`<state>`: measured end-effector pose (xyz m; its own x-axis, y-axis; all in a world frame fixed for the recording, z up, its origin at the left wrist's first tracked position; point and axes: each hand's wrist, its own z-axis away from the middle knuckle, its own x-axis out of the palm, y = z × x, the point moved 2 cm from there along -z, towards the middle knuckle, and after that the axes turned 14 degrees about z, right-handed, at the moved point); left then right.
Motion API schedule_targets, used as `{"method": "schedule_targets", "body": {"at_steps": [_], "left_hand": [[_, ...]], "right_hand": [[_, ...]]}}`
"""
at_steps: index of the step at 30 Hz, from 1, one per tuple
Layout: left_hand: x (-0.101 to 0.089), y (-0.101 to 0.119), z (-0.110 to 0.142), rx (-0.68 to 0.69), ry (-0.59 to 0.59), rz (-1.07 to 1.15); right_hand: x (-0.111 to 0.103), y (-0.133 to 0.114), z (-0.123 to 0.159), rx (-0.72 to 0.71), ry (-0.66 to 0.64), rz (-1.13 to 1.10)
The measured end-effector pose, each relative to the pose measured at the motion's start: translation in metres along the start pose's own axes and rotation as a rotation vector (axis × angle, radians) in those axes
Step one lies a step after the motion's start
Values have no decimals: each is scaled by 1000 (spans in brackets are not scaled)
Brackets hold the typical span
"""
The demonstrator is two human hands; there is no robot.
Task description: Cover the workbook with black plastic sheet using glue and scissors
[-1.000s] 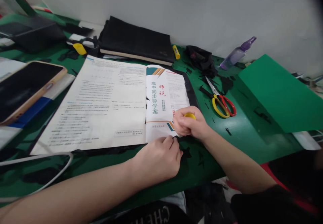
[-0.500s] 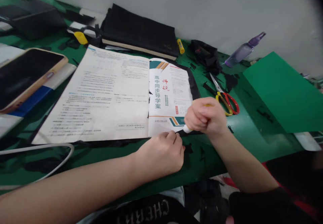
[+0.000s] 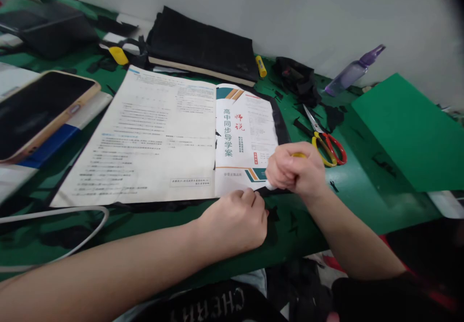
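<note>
An open workbook [image 3: 145,138] lies on the desk, its right side showing a white cover page [image 3: 235,119] with green and red Chinese print. Black covering material [image 3: 281,121] sticks out past that page's right and lower edges. My right hand [image 3: 295,169] is closed in a fist around a glue stick [image 3: 268,185]; only its white end and a bit of yellow show. That white end is down at the page's lower right corner, by the black edge. Close beside it, my left hand [image 3: 237,220] has curled fingers pinching the black covering along the lower edge.
Scissors [image 3: 324,143] with red and yellow handles lie right of the workbook. Behind are a black-covered book [image 3: 203,46], a yellow tube [image 3: 260,65] and a purple spray bottle [image 3: 355,70]. A phone [image 3: 47,109] and white cable [image 3: 103,213] are left; a green board [image 3: 409,133] is right.
The white end of the glue stick shows a little less beneath my right fist. Both hands keep nearly the same place; the whole view has shifted slightly.
</note>
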<state>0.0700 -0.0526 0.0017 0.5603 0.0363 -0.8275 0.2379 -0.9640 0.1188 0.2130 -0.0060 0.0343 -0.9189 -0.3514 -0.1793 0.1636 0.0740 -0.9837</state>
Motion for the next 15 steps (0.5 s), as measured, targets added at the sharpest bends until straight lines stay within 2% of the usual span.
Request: {"method": "schedule_targets", "body": {"at_steps": [3, 6, 7, 9, 11, 12, 15], "left_hand": [[-1, 0, 1, -16, -2, 10], [-2, 1, 3, -16, 6, -9], [-2, 1, 3, -11, 10, -16], [-1, 1, 3, -4, 8, -17], [-1, 1, 2, -3, -5, -3], [-2, 1, 2, -6, -8, 6], [-2, 1, 1, -22, -9, 18]], "right_hand": [[12, 1, -2, -7, -47, 244], [11, 0, -6, 73, -80, 503], [8, 0, -7, 107, -67, 499], [3, 0, -5, 137, -19, 339], [3, 1, -3, 112, 22, 138], [4, 2, -2, 81, 25, 111], [13, 2, -2, 33, -32, 351]]}}
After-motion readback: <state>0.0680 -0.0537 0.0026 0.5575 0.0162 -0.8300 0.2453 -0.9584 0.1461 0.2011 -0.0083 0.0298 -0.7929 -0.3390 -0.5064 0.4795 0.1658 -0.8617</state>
